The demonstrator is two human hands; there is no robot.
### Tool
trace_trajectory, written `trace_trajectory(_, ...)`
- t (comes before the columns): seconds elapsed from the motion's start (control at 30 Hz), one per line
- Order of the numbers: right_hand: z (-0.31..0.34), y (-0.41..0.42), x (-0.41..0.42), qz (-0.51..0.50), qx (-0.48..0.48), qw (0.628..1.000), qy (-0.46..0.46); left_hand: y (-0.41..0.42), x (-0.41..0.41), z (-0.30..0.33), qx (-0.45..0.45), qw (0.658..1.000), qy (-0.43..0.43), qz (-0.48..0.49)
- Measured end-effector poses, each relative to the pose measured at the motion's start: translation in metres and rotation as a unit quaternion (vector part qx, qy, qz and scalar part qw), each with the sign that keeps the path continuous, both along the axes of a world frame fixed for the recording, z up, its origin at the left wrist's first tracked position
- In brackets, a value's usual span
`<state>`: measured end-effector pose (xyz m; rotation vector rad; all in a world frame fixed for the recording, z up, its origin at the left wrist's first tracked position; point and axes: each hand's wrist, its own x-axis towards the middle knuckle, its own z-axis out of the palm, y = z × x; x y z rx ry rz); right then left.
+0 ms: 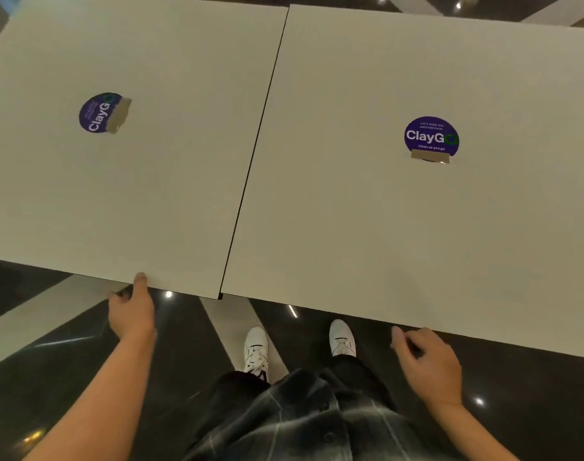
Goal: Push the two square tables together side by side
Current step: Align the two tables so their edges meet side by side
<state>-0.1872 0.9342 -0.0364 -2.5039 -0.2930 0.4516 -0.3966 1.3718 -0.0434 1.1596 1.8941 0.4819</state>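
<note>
Two white square tables stand side by side, their inner edges touching along a thin dark seam. The left table (151,194) carries a purple round sticker (99,113); the right table (400,227) has a matching sticker (430,134). The right table's near edge sits slightly closer to me than the left one's. My left hand (132,311) grips the near edge of the left table, thumb on top and fingers underneath. My right hand (427,364) hovers just below the right table's near edge, fingers loosely curled, holding nothing.
The floor (184,344) is dark, glossy tile with pale stripes and light reflections. My two white shoes (255,347) stand below the seam between the tables. A dark plaid shirt hem fills the bottom middle.
</note>
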Motion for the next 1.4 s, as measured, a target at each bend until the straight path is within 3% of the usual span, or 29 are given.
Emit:
trace_trajectory(0.07, -0.006, 0.015, -0.014, -0.154, 0.05, 0.978, 0.133, 0.017, 0.003, -0.005, -0.103, 0.977, -0.173, 0.075)
trace_trajectory(0.1, -0.01, 0.025, -0.018, -0.234, 0.107, 0.947, 0.192, 0.022, 0.005, -0.005, -0.156, 0.951, -0.251, 0.089)
trace_trajectory(0.2, -0.022, 0.058, -0.022, -0.405, 0.306, 0.796, 0.332, 0.032, 0.012, -0.005, -0.215, 0.901, -0.365, 0.092)
trace_trajectory(0.27, -0.025, 0.078, -0.02, -0.447, 0.428, 0.704, 0.348, 0.035, 0.016, -0.005, -0.215, 0.884, -0.399, 0.117)
trace_trajectory(0.37, -0.022, 0.099, -0.013, -0.513, 0.56, 0.578, 0.298, 0.042, 0.015, -0.006, -0.212, 0.87, -0.425, 0.129)
trace_trajectory(0.47, -0.017, 0.102, -0.002, -0.532, 0.622, 0.518, 0.247, 0.047, 0.013, -0.009, -0.202, 0.868, -0.432, 0.138)
trace_trajectory(0.53, -0.017, 0.1, 0.002, -0.545, 0.629, 0.503, 0.234, 0.046, 0.015, -0.011, -0.192, 0.868, -0.435, 0.143)
trace_trajectory(0.67, -0.026, 0.108, 0.001, -0.56, 0.586, 0.529, 0.25, 0.036, 0.027, -0.01, -0.17, 0.873, -0.439, 0.13)
trace_trajectory(0.83, -0.027, 0.108, -0.002, -0.58, 0.568, 0.529, 0.246, 0.035, 0.028, -0.008, -0.164, 0.875, -0.438, 0.123)
trace_trajectory(1.13, -0.031, 0.101, -0.005, -0.583, 0.593, 0.491, 0.261, 0.034, 0.026, -0.011, -0.154, 0.878, -0.434, 0.13)
trace_trajectory(1.4, -0.027, 0.102, -0.006, -0.583, 0.589, 0.489, 0.271, 0.033, 0.028, -0.017, -0.151, 0.876, -0.439, 0.131)
